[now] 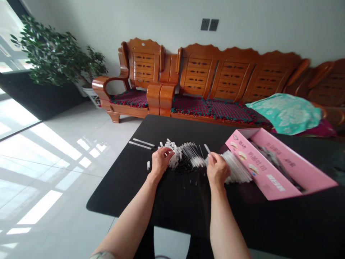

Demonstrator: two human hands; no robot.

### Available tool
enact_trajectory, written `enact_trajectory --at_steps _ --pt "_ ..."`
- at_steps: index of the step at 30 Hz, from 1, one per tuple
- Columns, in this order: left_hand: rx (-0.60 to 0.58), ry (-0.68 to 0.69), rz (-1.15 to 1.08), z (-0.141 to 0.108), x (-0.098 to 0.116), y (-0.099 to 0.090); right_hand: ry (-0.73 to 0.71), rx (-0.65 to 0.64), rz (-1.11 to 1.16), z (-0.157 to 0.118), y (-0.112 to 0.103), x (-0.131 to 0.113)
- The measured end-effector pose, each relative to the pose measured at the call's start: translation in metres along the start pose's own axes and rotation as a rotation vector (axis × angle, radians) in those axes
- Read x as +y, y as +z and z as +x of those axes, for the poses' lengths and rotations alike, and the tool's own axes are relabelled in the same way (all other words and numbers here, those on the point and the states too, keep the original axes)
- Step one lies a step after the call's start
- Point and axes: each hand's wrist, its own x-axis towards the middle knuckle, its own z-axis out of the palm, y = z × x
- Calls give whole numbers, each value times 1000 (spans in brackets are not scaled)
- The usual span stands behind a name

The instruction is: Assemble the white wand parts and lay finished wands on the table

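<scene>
My right hand point(217, 169) is closed on a white pen barrel point(207, 148), whose end sticks up past the fingers. Beside that hand lies a stack of white pen barrels point(237, 169). My left hand point(161, 160) is at the edge of a heap of white pen caps point(175, 153), thumb and fingers pinched together; whatever is between them is too small to make out. Between the hands are a row of thin pen refills point(192, 153) and a scatter of small black parts point(184, 166). Two longer white pens point(140, 145) lie apart at the left.
A pink box point(256, 165) with contents inside stands on the black table point(121, 190) at the right. One white piece point(148, 165) lies left of my left hand. Behind the table are a wooden bench point(199, 68) with a turquoise cloth point(288, 113) and a potted plant point(59, 54).
</scene>
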Motion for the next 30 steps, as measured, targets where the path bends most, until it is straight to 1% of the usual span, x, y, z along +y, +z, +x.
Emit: enact_trajectory --at_steps 3,5,7,10,14,17,19,22,24,26,28,30 --pt "-10 26 42 0 0 0 -23 178 -154 16 -13 31" --pt "-1 18 48 0 1 0 -19 263 -221 24 -20 50" --pt "7 4 56 1 1 -1 4 317 -271 27 -24 65" --pt "32 -8 79 1 -1 -2 11 367 -319 28 -25 81" --pt "94 -25 123 2 -4 -6 -16 430 -356 28 -23 87" --pt "179 -57 159 6 -9 -14 -59 457 -377 29 -24 82" --pt "274 -94 193 10 -16 -23 -81 462 -349 30 -24 73" --pt "428 -151 268 16 -28 -40 -136 422 -239 27 -20 50" --pt "483 -181 323 19 -35 -49 -213 367 -155 21 -14 32" --pt "467 -214 376 21 -42 -53 -286 307 -84 14 -6 16" --pt "383 -236 420 21 -48 -53 -331 268 -33 8 0 6" --pt "286 -236 463 21 -53 -51 -347 248 -10 4 4 2"
